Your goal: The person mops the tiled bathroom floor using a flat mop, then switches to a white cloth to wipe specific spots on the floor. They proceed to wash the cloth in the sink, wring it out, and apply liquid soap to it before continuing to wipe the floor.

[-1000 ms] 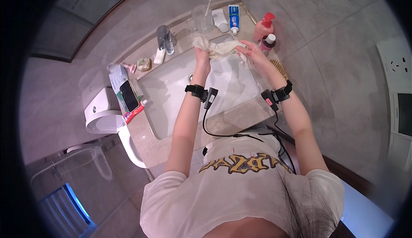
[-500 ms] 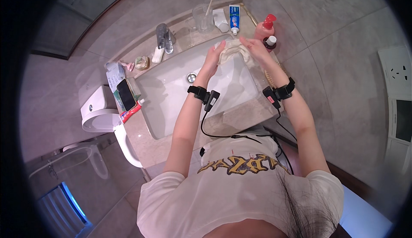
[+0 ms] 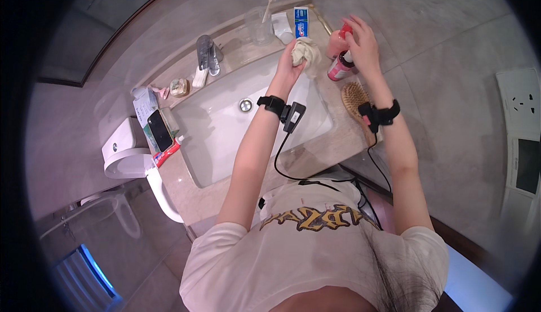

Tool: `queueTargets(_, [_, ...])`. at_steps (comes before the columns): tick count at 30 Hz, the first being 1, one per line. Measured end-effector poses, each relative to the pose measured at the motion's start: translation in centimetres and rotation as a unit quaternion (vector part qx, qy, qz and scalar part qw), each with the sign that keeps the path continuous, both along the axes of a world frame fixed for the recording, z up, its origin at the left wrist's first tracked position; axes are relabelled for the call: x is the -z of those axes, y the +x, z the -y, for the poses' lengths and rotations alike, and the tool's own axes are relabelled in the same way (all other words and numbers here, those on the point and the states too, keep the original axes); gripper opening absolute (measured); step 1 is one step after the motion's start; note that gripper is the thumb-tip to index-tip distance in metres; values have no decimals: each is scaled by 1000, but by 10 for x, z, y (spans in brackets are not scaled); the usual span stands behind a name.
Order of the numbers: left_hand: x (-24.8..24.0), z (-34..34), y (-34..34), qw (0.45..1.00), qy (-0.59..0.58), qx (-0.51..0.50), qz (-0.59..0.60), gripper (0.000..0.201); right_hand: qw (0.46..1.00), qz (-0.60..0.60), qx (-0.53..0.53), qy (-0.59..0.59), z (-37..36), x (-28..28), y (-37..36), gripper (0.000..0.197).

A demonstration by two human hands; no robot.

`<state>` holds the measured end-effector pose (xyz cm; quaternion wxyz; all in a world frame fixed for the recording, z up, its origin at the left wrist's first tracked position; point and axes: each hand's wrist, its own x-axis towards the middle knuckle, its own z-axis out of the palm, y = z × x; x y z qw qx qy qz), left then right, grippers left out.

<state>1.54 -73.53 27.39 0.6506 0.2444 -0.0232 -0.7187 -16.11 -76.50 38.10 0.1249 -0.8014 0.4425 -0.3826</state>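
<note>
My left hand (image 3: pixel 289 71) is closed around a bunched white cloth (image 3: pixel 305 54) above the far right part of the white sink (image 3: pixel 225 132). At the right end of the counter, my right hand (image 3: pixel 365 47) has its fingers and thumb curved about the red pump head of a pink pump bottle (image 3: pixel 337 44). Right under that hand stands a dark pink-labelled bottle (image 3: pixel 339 67) with a white cap. A wooden hairbrush (image 3: pixel 354 99) lies below my right forearm, partly hidden by it.
Along the back edge are a toothpaste tube (image 3: pixel 301 22), a white tube (image 3: pixel 283 27), a clear cup (image 3: pixel 259 30) with a toothbrush, and the faucet (image 3: pixel 207 52). A phone (image 3: pixel 160 130) and red tube (image 3: pixel 167 153) lie left. Cables hang from both wrist straps.
My right hand has let go of the cloth and moved right to the pump bottle. The cloth, earlier stretched between both hands, is now bunched in my left hand.
</note>
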Motion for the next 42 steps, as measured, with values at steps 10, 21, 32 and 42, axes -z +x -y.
queueTargets(10, [19, 74, -32, 993, 2, 121, 16, 22, 959, -271, -48, -59, 27, -1, -17, 54])
queueTargets(21, [-2, 75, -56, 993, 26, 117, -20, 23, 937, -331, -27, -109, 27, 0, -26, 56])
queueTargets(32, [-2, 66, -49, 991, -2, 128, -37, 26, 933, -357, -23, -30, 27, -9, -23, 57])
queueTargets(42, [-11, 56, -47, 993, -3, 120, -2, 26, 923, -384, -9, -4, 20, -15, -16, 55])
